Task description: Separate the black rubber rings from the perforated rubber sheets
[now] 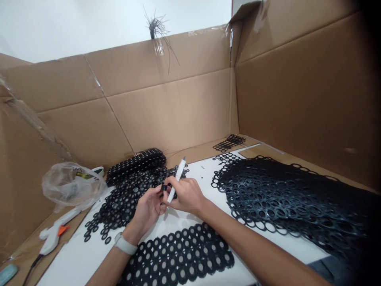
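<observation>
My right hand (pixel 189 194) grips a slim white pen-shaped tool (pixel 180 170) with a grey end pointing up and away; its lower end is down among my fingers. My left hand (pixel 149 206) pinches a small black piece (pixel 164 187) beside the tool, its exact shape partly covered by the fingertips. Below both hands lies a sheet of joined black rings (pixel 181 254) on white board. A loose heap of black rings (pixel 119 206) spreads just left of my left hand.
At the right rises a large pile of joined black rings (pixel 268 190). A black rolled mesh (pixel 137 163) sits behind the heap. On the left are a clear plastic bag (pixel 71 186) and a white glue gun (pixel 55 234). Cardboard walls (pixel 178 107) enclose the white board (pixel 199 190).
</observation>
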Action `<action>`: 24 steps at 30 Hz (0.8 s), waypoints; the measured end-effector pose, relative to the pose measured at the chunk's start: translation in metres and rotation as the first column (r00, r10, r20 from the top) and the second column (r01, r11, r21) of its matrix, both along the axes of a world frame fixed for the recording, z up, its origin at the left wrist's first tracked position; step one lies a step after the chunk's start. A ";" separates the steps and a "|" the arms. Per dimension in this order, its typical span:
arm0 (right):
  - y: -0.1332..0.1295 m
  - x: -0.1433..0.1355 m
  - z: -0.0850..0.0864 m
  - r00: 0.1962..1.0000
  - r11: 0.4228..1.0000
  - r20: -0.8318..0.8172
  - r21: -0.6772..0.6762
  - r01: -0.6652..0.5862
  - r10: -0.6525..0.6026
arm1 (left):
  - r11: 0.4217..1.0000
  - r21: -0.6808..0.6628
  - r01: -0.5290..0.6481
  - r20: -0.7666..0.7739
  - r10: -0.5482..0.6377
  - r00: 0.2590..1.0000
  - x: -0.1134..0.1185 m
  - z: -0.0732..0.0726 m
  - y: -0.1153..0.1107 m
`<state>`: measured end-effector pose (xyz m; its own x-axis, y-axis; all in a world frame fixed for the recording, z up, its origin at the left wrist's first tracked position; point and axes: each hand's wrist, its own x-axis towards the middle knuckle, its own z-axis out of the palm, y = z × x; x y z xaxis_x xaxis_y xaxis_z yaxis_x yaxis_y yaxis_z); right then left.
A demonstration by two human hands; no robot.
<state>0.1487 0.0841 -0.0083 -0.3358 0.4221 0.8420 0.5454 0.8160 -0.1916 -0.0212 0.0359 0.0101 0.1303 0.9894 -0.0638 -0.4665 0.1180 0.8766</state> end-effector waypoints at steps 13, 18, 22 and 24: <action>0.002 0.000 -0.003 0.999 1.000 0.037 -0.007 -0.022 0.023 | 1.000 -0.003 0.009 -0.029 -0.009 1.000 0.001 0.000 0.000; 0.002 0.001 -0.003 0.998 0.999 0.049 -0.007 -0.031 0.032 | 1.000 -0.001 0.007 -0.038 -0.007 0.999 0.001 -0.001 0.000; 0.001 0.002 -0.003 0.998 0.999 0.058 -0.015 -0.034 0.035 | 1.000 -0.010 0.008 -0.030 -0.008 1.000 0.001 -0.001 0.000; 0.001 0.001 -0.002 0.999 1.000 0.044 -0.012 -0.029 0.029 | 1.000 -0.019 0.002 -0.025 -0.002 1.000 0.001 -0.001 0.000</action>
